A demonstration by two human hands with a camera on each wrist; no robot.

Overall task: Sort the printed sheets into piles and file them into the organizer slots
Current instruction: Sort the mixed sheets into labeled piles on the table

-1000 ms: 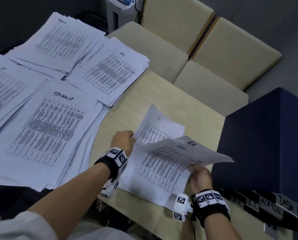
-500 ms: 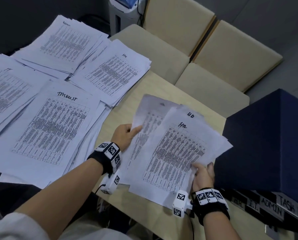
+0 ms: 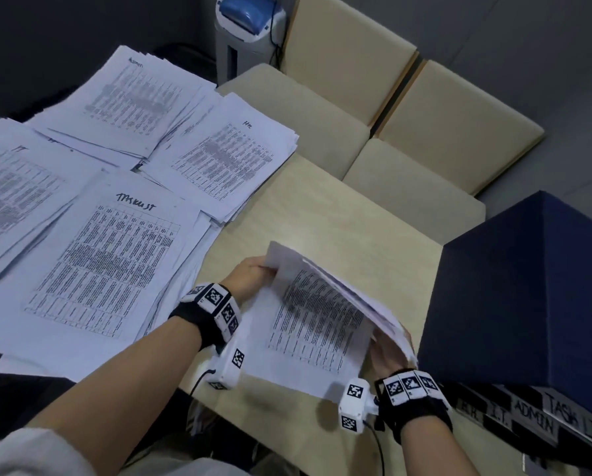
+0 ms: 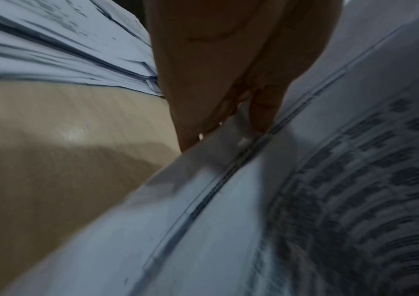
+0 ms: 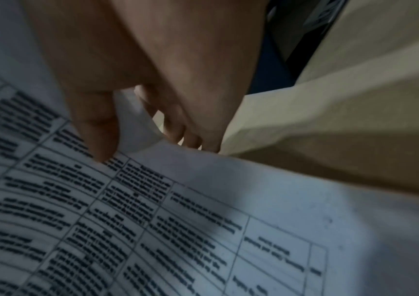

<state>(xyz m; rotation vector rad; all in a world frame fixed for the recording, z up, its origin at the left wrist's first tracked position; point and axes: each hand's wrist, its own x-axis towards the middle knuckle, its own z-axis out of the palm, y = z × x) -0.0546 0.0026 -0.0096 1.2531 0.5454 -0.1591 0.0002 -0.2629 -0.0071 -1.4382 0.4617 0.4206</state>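
Observation:
Both hands hold a small stack of printed sheets (image 3: 316,317) tilted up above the wooden table (image 3: 349,218). My left hand (image 3: 253,274) pinches the stack's far left corner; the left wrist view shows the fingers (image 4: 261,112) on the paper edge (image 4: 203,180). My right hand (image 3: 389,355) grips the stack's right edge, thumb (image 5: 97,128) on the printed face (image 5: 178,230) and the other fingers curled behind. The dark blue organizer (image 3: 528,297) stands just right of the stack, with slot labels (image 3: 535,415) along its lower front. Sorted piles lie at left: task list pile (image 3: 105,266), HR pile (image 3: 225,156).
Two more piles lie at the far left (image 3: 9,180) and back left (image 3: 129,97). Beige upholstered seats (image 3: 407,132) sit beyond the table's far edge. A blue and white machine (image 3: 246,18) stands on the floor at the back.
The sheets were fanned out flat; now both hands have gathered them into one stack and tipped it upright, closer to the organizer.

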